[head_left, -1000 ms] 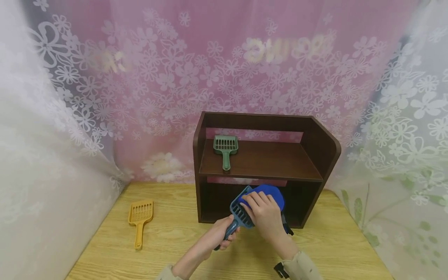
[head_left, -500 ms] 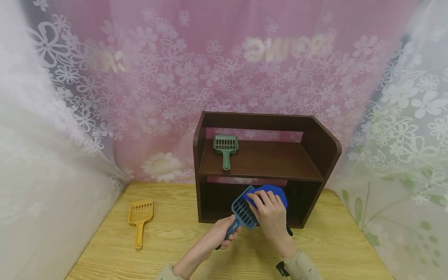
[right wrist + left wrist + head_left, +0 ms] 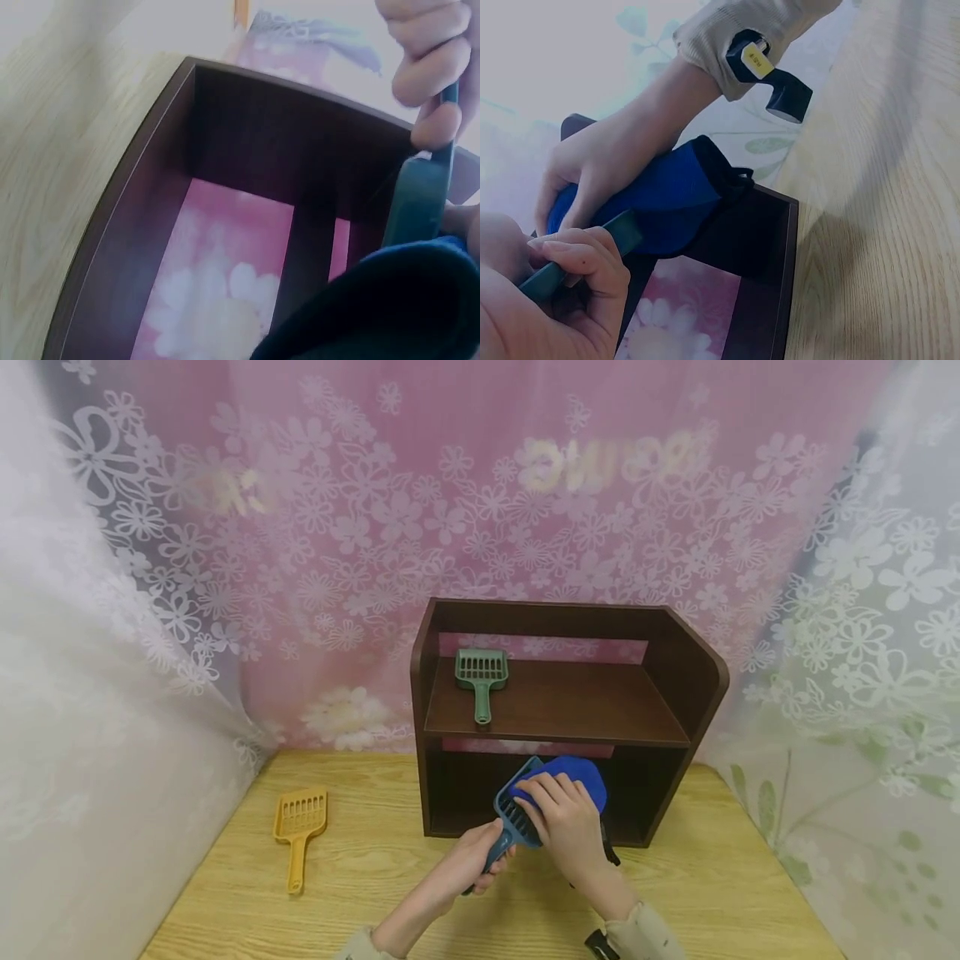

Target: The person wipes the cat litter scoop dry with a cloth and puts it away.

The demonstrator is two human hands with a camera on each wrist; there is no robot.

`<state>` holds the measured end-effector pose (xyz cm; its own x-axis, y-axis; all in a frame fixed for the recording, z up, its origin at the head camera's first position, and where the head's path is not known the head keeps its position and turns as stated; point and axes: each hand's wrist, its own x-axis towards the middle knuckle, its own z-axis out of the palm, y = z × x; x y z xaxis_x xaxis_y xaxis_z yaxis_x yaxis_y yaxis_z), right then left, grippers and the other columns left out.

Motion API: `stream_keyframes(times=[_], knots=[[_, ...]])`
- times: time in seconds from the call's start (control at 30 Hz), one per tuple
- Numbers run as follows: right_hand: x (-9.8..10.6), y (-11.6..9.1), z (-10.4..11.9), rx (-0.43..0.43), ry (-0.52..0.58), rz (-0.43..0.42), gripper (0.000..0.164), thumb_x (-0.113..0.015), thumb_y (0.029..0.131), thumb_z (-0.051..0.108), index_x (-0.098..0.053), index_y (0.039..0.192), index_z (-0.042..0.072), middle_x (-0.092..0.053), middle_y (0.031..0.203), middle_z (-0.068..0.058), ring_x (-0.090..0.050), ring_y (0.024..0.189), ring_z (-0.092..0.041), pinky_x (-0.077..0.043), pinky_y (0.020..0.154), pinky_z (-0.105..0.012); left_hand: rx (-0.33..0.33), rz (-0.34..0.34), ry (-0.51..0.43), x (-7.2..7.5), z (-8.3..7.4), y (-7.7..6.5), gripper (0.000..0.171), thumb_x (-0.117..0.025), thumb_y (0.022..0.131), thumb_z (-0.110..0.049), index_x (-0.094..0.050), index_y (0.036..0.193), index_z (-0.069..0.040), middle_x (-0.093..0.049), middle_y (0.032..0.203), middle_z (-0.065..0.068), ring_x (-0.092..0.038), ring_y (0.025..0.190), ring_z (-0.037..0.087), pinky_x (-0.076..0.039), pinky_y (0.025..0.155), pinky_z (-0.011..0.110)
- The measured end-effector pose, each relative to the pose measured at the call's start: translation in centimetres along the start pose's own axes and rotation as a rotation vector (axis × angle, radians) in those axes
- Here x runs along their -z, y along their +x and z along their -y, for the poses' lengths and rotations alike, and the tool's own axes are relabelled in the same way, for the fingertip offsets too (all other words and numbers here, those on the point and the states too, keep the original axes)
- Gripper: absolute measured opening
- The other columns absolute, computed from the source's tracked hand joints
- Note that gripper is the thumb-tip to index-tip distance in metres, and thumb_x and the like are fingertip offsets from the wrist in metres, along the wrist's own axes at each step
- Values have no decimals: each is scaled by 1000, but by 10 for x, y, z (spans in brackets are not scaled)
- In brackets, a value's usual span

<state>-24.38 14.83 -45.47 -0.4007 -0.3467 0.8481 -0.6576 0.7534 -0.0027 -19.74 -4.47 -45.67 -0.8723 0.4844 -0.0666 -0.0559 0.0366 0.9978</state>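
Note:
My left hand [image 3: 472, 860] grips the handle of a blue slotted litter scoop [image 3: 505, 840], its head tilted up in front of the shelf's lower compartment. With curled fingers, my right hand [image 3: 572, 828] holds a blue cloth [image 3: 583, 775] against the right side of the scoop's head, hiding part of the slots. In the left wrist view the cloth [image 3: 667, 199] hangs out behind the right hand [image 3: 604, 161] and shows a dark edge. The right wrist view has the scoop's side [image 3: 417, 199] just above the cloth [image 3: 375, 300].
A dark brown two-tier shelf [image 3: 555, 693] stands on the wooden table [image 3: 375, 893]. On its upper tier lies a green litter scoop [image 3: 482, 697]. A yellow litter scoop [image 3: 297, 852] lies on the table at left. Floral curtains [image 3: 337, 568] surround the table.
The right hand and cloth shifted slightly right along the scoop's head, then back left. My left hand keeps its grip on the scoop's handle, nearly still.

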Motion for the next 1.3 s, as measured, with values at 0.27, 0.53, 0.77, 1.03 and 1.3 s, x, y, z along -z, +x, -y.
stream_keyframes(times=[0.27, 0.53, 0.77, 1.03, 1.3], knots=[[7, 2, 10, 23, 138, 141, 11, -74, 93, 21, -74, 104, 20, -68, 98, 9, -56, 82, -12, -51, 69, -36, -23, -29, 24, 3, 0, 1, 44, -34, 112, -37, -60, 104, -2, -46, 69, -4, -33, 49, 4, -31, 47, 17], [17, 0, 3, 186, 90, 224, 15, -78, 82, 20, -74, 97, 20, -65, 93, 9, -49, 80, -13, -39, 68, -30, -27, -145, -2, 11, 5, 0, 48, -39, 111, -38, -67, 101, 0, -48, 66, -5, -34, 45, 3, -32, 44, 17], [21, -3, -1, 331, -40, 219, 15, -77, 83, 24, -71, 96, 22, -62, 96, 7, -52, 81, -17, -43, 69, -33, -12, -119, 6, 22, 6, -4, 50, -41, 109, -41, -68, 101, 0, -48, 66, -5, -34, 46, 4, -33, 45, 18], [25, -12, -19, 219, -176, 214, 22, -54, 102, 30, -73, 101, 20, -65, 101, -1, -58, 88, -22, -49, 77, -41, -23, -55, 34, 27, 7, -8, 48, -38, 111, -38, -67, 102, -1, -45, 67, -5, -33, 48, 5, -32, 46, 18], [22, -17, -26, 184, -161, 102, 45, -32, 111, 33, -74, 100, 18, -67, 100, -3, -59, 87, -23, -51, 78, -44, -2, -18, 53, 28, 5, -10, 50, -39, 110, -42, -66, 104, -1, -44, 67, -4, -31, 48, 5, -29, 45, 19]])
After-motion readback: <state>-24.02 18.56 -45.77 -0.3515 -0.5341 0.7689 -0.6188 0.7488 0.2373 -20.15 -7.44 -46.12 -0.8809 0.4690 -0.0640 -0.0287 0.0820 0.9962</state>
